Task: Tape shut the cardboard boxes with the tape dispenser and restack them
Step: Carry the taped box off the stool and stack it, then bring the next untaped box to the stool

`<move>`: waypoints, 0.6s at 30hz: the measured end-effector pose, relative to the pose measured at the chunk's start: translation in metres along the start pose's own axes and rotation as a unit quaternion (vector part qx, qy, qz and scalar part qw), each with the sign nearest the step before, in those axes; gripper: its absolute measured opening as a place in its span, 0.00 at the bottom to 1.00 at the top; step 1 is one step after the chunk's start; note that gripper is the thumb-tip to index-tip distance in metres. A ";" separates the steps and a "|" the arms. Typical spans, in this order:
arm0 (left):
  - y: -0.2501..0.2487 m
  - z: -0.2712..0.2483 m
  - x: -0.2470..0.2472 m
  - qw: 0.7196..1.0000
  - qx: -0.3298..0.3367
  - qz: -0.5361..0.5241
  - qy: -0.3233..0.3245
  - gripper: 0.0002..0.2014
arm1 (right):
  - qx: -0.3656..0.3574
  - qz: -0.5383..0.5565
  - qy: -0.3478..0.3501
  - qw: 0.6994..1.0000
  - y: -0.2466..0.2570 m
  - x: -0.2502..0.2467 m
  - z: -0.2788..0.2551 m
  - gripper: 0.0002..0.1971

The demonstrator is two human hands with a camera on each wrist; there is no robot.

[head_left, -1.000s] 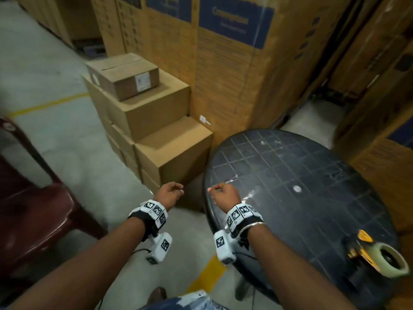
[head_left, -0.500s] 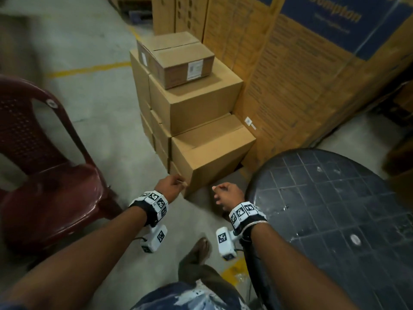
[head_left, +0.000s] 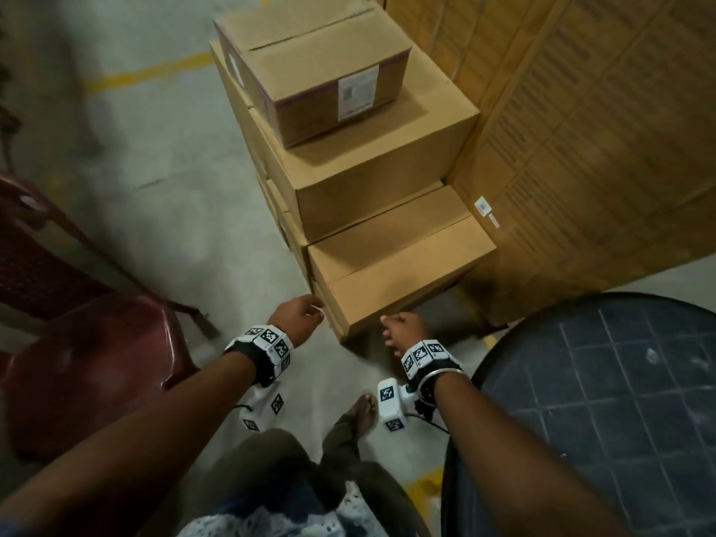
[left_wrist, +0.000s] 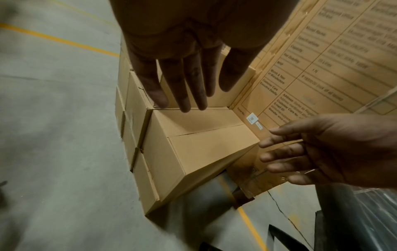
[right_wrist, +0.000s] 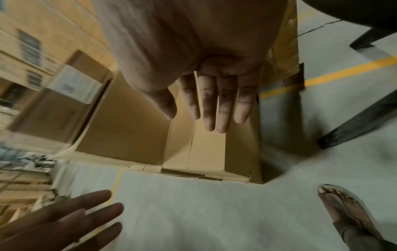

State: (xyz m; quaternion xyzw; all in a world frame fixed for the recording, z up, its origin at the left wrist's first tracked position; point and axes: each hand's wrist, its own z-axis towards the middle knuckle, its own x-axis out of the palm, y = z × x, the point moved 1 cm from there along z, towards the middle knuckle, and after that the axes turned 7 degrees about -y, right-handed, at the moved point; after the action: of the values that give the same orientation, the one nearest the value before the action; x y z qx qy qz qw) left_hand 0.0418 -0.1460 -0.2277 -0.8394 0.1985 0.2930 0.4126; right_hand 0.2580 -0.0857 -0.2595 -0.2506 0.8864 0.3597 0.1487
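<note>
Plain cardboard boxes stand stacked on the floor. The nearest low box [head_left: 399,261] shows an untaped seam across its top. A bigger box [head_left: 368,176] sits behind and above it, and a small labelled box [head_left: 321,67] is on top. My left hand [head_left: 298,319] hovers at the low box's near left corner and my right hand [head_left: 403,331] at its near right corner. In the left wrist view the left hand's fingers [left_wrist: 182,84] are straight and the right hand [left_wrist: 311,149] is spread. In the right wrist view the right hand's fingers [right_wrist: 210,105] are also straight. Both hands hold nothing. No tape dispenser is in view.
A dark red plastic chair [head_left: 77,362] stands at the left. A dark round table [head_left: 620,401] is at the right. Tall printed cartons [head_left: 581,129] back the stack. My sandalled foot [head_left: 360,412] is on the grey floor, which carries a yellow line [head_left: 147,71].
My view swung left from the table to the box stack, so the tape dispenser on the table left the frame. Both hands moved from the table's edge to the low box's near corners.
</note>
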 end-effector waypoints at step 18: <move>-0.019 0.261 0.055 0.993 0.002 0.081 0.080 0.29 | 0.184 -0.010 -0.134 0.974 -0.004 0.039 0.209 0.32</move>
State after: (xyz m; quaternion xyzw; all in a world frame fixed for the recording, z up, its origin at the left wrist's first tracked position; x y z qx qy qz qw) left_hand 0.0081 0.0707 -0.3803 -0.8401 0.2992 0.2572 0.3722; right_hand 0.2454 0.0477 -0.4250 -0.1767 0.9068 0.2197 0.3134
